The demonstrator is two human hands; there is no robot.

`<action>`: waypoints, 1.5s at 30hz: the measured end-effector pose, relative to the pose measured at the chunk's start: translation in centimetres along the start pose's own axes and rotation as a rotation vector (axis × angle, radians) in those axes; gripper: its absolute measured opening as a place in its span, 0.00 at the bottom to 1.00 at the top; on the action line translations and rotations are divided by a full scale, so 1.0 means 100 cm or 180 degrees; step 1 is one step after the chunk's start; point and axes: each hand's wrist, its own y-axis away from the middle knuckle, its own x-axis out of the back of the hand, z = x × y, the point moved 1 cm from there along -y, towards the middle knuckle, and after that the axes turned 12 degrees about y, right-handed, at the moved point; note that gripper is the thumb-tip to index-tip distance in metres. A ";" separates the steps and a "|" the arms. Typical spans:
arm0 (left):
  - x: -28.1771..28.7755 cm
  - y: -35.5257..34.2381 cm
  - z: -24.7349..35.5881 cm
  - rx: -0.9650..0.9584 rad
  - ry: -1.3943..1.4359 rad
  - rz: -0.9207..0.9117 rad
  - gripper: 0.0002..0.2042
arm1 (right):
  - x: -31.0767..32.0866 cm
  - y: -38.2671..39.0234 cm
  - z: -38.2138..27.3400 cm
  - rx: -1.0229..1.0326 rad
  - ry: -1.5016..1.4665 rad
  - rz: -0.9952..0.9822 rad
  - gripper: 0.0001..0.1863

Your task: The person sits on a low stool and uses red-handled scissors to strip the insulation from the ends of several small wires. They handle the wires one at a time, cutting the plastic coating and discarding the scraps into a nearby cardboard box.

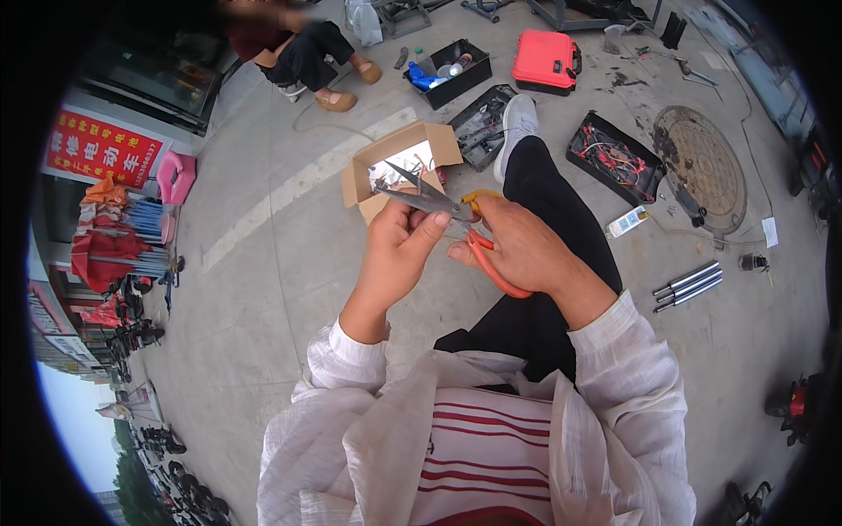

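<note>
A pair of scissors with grey metal blades and orange-red and yellow handles is in front of me, its blades spread apart. My right hand is wrapped around the handles. Close against the lower blade is my left hand, its fingers curled and thumb pressed in. What its fingers pinch is too small or hidden to make out. Just beyond the blades stands an open cardboard box with shiny things inside, partly covered by the blades.
Ahead lie a black bin of bottles, a red hard case, a black tray and a black tray of wires. Metal tubes and a manhole cover are at right. A person sits far left.
</note>
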 end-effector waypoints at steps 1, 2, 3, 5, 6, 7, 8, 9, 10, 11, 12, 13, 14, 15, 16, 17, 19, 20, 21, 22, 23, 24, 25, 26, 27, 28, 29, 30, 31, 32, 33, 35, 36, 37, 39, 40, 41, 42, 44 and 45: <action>0.002 0.001 0.001 0.0084 0.0035 -0.0043 0.11 | 0.001 -0.001 -0.001 -0.0010 0.0078 -0.0052 0.35; 0.004 0.001 0.000 0.0167 0.0070 -0.0087 0.11 | 0.001 -0.001 -0.001 -0.0020 0.0156 -0.0105 0.37; 0.005 0.002 0.000 0.0176 0.0064 -0.0113 0.11 | 0.002 -0.002 -0.001 -0.0033 0.0184 -0.0112 0.37; 0.006 0.002 -0.002 0.0204 0.0046 -0.0157 0.11 | 0.001 -0.002 -0.001 -0.0058 0.0227 -0.0134 0.37; 0.006 0.003 -0.003 0.0161 0.0008 -0.0097 0.11 | -0.001 0.000 -0.001 -0.0098 0.0135 -0.0165 0.37; 0.006 0.003 -0.003 0.0105 -0.0031 -0.0042 0.10 | -0.002 0.000 -0.002 -0.0133 0.0050 -0.0187 0.37; 0.006 0.003 -0.002 0.0049 -0.0071 0.0014 0.10 | -0.003 0.000 -0.002 -0.0166 -0.0036 -0.0209 0.37; 0.004 0.004 -0.001 -0.0001 -0.0114 0.0089 0.10 | -0.004 0.000 -0.004 -0.0211 -0.0085 -0.0287 0.37; 0.002 0.004 0.000 -0.0058 -0.0156 0.0161 0.10 | -0.003 -0.001 -0.005 -0.0254 -0.0129 -0.0359 0.37; 0.000 0.004 0.000 -0.0115 -0.0198 0.0234 0.10 | -0.004 -0.002 -0.006 -0.0295 -0.0174 -0.0433 0.37; 0.000 0.004 -0.001 -0.0159 -0.0228 0.0274 0.10 | -0.005 -0.002 -0.007 -0.0269 -0.0245 -0.0402 0.34; 0.000 0.004 -0.003 -0.0207 -0.0260 0.0315 0.10 | -0.006 -0.001 -0.007 -0.0239 -0.0316 -0.0370 0.30; 0.000 0.003 -0.005 -0.0254 -0.0292 0.0356 0.10 | -0.008 0.000 -0.007 -0.0209 -0.0388 -0.0338 0.27; 0.001 0.002 -0.006 -0.0319 -0.0293 0.0347 0.10 | -0.009 0.000 -0.007 -0.0211 -0.0405 -0.0357 0.27; 0.003 0.001 -0.009 -0.0384 -0.0292 0.0342 0.10 | -0.011 0.000 -0.006 -0.0211 -0.0421 -0.0381 0.26; 0.004 0.000 -0.010 -0.0448 -0.0292 0.0338 0.10 | -0.012 -0.001 -0.006 -0.0212 -0.0438 -0.0405 0.26; 0.005 0.000 -0.010 -0.0476 -0.0276 0.0332 0.10 | -0.007 -0.001 -0.009 -0.0314 -0.0431 -0.0570 0.31; 0.005 0.000 -0.011 -0.0489 -0.0268 0.0325 0.10 | -0.006 -0.001 -0.010 -0.0368 -0.0427 -0.0650 0.34; 0.006 0.001 -0.012 -0.0474 -0.0238 0.0317 0.10 | -0.007 -0.001 -0.010 -0.0393 -0.0441 -0.0679 0.34; 0.006 0.001 -0.011 -0.0463 -0.0210 0.0307 0.10 | -0.007 0.000 -0.010 -0.0415 -0.0454 -0.0704 0.34; 0.006 0.002 -0.011 -0.0452 -0.0182 0.0297 0.10 | -0.007 0.000 -0.010 -0.0438 -0.0467 -0.0729 0.34; 0.005 0.003 -0.010 -0.0402 -0.0219 0.0346 0.10 | -0.008 0.000 -0.009 -0.0436 -0.0474 -0.0728 0.34; 0.004 0.004 -0.007 -0.0354 -0.0258 0.0401 0.11 | -0.010 0.000 -0.008 -0.0429 -0.0480 -0.0728 0.33; 0.002 0.005 -0.006 -0.0307 -0.0296 0.0455 0.11 | -0.012 0.000 -0.007 -0.0422 -0.0487 -0.0729 0.33; 0.002 0.005 -0.007 -0.0347 -0.0324 0.0484 0.11 | -0.012 0.000 -0.007 -0.0417 -0.0514 -0.0732 0.33; 0.003 0.006 -0.009 -0.0386 -0.0353 0.0514 0.12 | -0.012 0.001 -0.008 -0.0411 -0.0543 -0.0736 0.33; 0.003 0.006 -0.012 -0.0425 -0.0382 0.0544 0.13 | -0.012 0.001 -0.008 -0.0406 -0.0571 -0.0740 0.33; 0.004 0.007 -0.016 -0.0448 -0.0483 0.0613 0.13 | -0.012 0.000 -0.009 -0.0407 -0.0472 -0.0704 0.33; 0.004 0.009 -0.020 -0.0470 -0.0584 0.0680 0.14 | -0.012 -0.001 -0.011 -0.0410 -0.0374 -0.0666 0.33; 0.005 0.009 -0.022 -0.0493 -0.0686 0.0747 0.15 | -0.012 -0.002 -0.012 -0.0412 -0.0277 -0.0629 0.32; 0.005 0.009 -0.023 -0.0507 -0.0570 0.0699 0.15 | -0.013 -0.002 -0.013 -0.0340 -0.0439 -0.0519 0.30; 0.004 0.003 -0.021 -0.0549 -0.0320 0.0584 0.14 | -0.017 -0.001 -0.010 -0.0204 -0.0744 -0.0283 0.24; 0.002 0.002 -0.018 -0.0410 -0.0075 0.0540 0.13 | -0.019 -0.001 -0.009 -0.0288 -0.1029 -0.0176 0.23; 0.001 0.001 -0.015 -0.0270 0.0166 0.0497 0.11 | -0.022 -0.002 -0.009 -0.0370 -0.1318 -0.0069 0.22; 0.002 -0.001 -0.012 -0.0039 0.0818 0.0339 0.09 | -0.019 -0.003 -0.009 -0.0497 -0.1707 0.0135 0.20; 0.004 -0.001 -0.011 0.0058 0.1216 0.0235 0.08 | -0.014 -0.004 -0.013 -0.0539 -0.1823 0.0223 0.18; 0.005 -0.001 -0.010 0.0155 0.1613 0.0128 0.07 | -0.011 -0.005 -0.014 -0.0581 -0.1939 0.0312 0.17; 0.005 0.000 -0.010 0.0091 0.1519 0.0121 0.06 | -0.011 -0.007 -0.014 -0.0575 -0.2031 0.0312 0.15; 0.003 0.002 -0.013 -0.0025 0.1359 0.0081 0.06 | -0.012 -0.009 -0.010 -0.0589 -0.2191 0.0329 0.12; 0.002 0.002 -0.012 0.0043 0.1160 0.0050 0.06 | -0.011 -0.010 -0.010 -0.0589 -0.2313 0.0338 0.10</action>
